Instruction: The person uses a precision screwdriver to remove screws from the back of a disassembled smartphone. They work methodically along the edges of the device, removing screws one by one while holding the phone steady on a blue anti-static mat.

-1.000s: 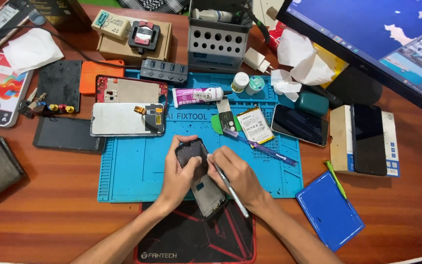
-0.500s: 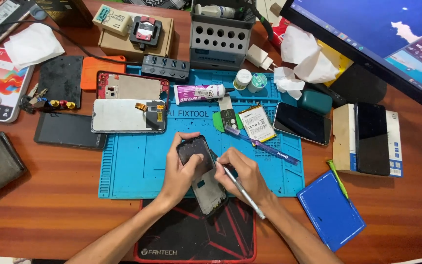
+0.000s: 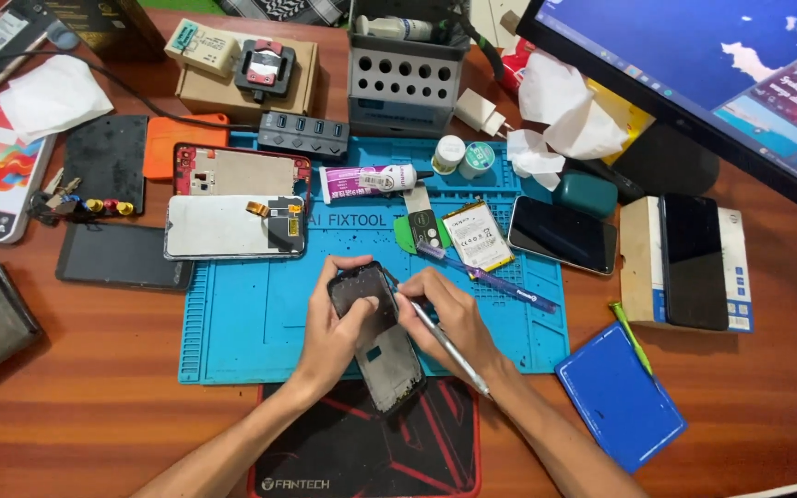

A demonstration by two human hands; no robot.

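Note:
My left hand (image 3: 339, 325) grips the upper part of an opened dark phone frame (image 3: 389, 360) lying tilted over the front edge of the blue repair mat (image 3: 232, 323). My right hand (image 3: 454, 318) holds a thin metal tool (image 3: 454, 355) like a pen, its tip touching the top right of the frame. The frame's lower end rests over a black and red mat (image 3: 362, 452).
On the blue mat lie a detached screen (image 3: 223, 226), a red phone frame (image 3: 242, 171), a glue tube (image 3: 366, 180), a battery (image 3: 477, 235) and a blue pry stick (image 3: 500, 277). A grey tool holder (image 3: 403, 78), phones (image 3: 565, 235), a monitor (image 3: 694, 83) and a blue case (image 3: 620, 397) surround it.
The tool tip has shifted slightly up along the frame's top right edge; my left thumb moved over the frame. The view has drifted a little.

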